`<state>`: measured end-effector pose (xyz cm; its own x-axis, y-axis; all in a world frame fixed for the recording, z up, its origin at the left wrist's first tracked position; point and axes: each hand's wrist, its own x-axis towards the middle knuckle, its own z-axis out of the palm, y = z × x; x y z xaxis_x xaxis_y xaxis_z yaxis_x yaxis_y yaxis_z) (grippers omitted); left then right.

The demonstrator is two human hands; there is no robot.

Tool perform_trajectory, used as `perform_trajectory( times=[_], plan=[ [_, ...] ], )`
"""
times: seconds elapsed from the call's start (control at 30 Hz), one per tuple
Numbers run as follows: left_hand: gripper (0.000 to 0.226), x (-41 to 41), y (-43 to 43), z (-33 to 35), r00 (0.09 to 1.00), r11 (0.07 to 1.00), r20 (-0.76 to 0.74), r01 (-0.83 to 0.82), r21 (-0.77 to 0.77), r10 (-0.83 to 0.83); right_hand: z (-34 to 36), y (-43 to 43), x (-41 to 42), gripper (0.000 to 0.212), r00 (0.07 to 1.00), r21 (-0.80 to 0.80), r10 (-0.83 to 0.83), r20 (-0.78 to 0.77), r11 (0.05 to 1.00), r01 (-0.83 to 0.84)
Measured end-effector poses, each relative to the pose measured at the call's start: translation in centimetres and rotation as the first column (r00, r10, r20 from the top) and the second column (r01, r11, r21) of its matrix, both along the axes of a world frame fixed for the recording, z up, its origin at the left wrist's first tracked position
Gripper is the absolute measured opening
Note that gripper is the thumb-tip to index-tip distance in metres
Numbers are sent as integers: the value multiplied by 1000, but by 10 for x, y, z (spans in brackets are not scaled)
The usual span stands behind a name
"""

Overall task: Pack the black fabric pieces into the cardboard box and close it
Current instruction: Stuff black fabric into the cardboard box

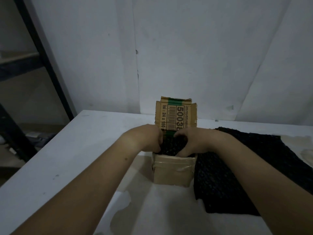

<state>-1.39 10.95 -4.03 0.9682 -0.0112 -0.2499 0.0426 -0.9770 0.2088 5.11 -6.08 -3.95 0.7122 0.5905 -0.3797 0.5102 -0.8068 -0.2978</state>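
A small cardboard box (172,172) stands on the white table, its printed back flap (176,114) upright. Black fabric (171,145) fills the box's opening. My left hand (149,139) presses on the fabric at the box's left edge, fingers curled down into it. At the right edge, my right hand (188,141) does the same. More black fabric pieces (237,170) lie flat on the table to the right of the box, partly under my right forearm.
The white table (72,158) ends at its left edge, with a dark metal shelf frame (42,53) beyond it. A white sheet-covered wall (186,56) rises right behind the box. Pale stains mark the table's near side.
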Motion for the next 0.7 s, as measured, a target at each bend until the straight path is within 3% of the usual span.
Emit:
perform_trajectory(
  times=[0.2,0.27,0.37,0.43,0.6,0.7],
  plan=[
    [25,8,-15,-6,1000,987,-24,-1,161,5,-8,14,-4,101,1000,-118,0,18,993,2],
    [28,7,-11,-5,997,992,-72,9,124,0,-10,16,-5,104,1000,-123,-5,11,992,6],
    [41,4,1,-1,979,998,-201,-21,-55,10,-13,14,-5,105,1000,-106,-10,10,994,11],
    [48,4,4,-1,974,994,-226,-31,-100,7,-14,11,-4,102,1000,-61,-13,12,998,14],
    [40,13,1,-8,981,1000,-195,12,-29,-17,-6,-6,-8,89,1000,87,27,-10,996,-26],
    [45,7,6,-12,984,991,-175,1,-134,-25,7,-35,-19,67,993,403,-16,121,915,-35]
  ],
)
